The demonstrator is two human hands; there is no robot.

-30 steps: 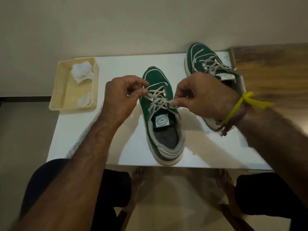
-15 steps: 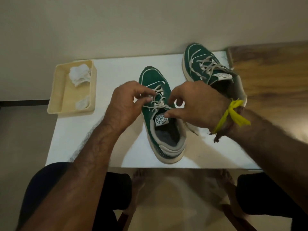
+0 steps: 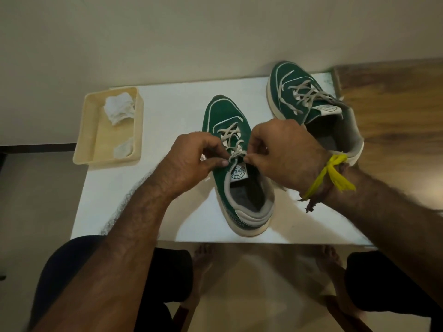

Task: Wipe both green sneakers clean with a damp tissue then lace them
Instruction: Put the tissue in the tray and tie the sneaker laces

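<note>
- Left hand pinches one lace end at the near sneaker on the white surface.
- Right hand, opposite, pinches the other end; uneven pulling could slacken the crossings.
- Beyond the right hand, the second sneaker sits laced but apparently untied.

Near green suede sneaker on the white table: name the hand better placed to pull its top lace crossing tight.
Right, narrowly. The right hand pinches the grey lace at the top eyelets of the near green suede sneaker. The left hand also pinches it, from the other side.
</note>
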